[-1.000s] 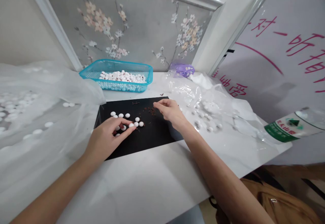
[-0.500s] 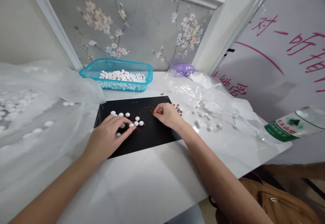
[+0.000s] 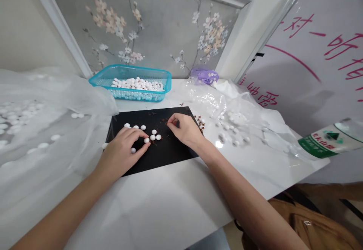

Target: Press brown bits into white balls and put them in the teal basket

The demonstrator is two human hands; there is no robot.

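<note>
A black mat [image 3: 159,155] lies on the white table. Over its left part, my left hand [image 3: 123,148] pinches a white ball [image 3: 146,140] between thumb and fingers. Several loose white balls [image 3: 153,137] rest beside that hand on the mat. My right hand [image 3: 184,128] is closed at the fingertips over small reddish-brown bits [image 3: 164,121] near the mat's right side; anything between those fingertips is too small to make out. Brown pieces with white balls [image 3: 201,123] lie just past the mat's right edge.
Behind the mat stands a blue basket [image 3: 167,87] of white balls. Clear plastic bags with white balls lie left [image 3: 62,110] and right [image 3: 210,102]. A purple packet [image 3: 205,76] sits at the back; a bottle [image 3: 326,140] is at far right.
My right hand has shifted slightly left over the brown bits, its fingertips still together. My left hand stays nearly in place with the ball.
</note>
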